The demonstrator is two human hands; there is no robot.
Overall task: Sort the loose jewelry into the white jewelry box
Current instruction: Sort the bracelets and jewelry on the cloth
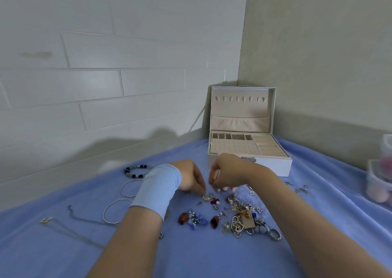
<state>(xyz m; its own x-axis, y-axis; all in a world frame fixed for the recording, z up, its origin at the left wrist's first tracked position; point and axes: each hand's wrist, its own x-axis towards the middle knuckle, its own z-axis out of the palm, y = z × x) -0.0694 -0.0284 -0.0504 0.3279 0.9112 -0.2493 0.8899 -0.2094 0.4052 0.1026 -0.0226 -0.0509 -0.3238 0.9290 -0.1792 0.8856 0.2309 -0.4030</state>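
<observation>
The white jewelry box [252, 163] stands open with its lid upright, showing a cream lining: a row of hooks and a gathered pocket in the lid, and small compartments, a perforated panel and ring rolls in the tray. At its 6 o'clock a loose jewelry pile [239, 216] of charms, amber pieces [183, 218] and a heart pendant [237, 224] lies scattered. At the pile's 9 o'clock lie thin silver bangles [115, 212], a chain [84, 218] and, toward 10 o'clock, a dark beaded bracelet [135, 171].
</observation>
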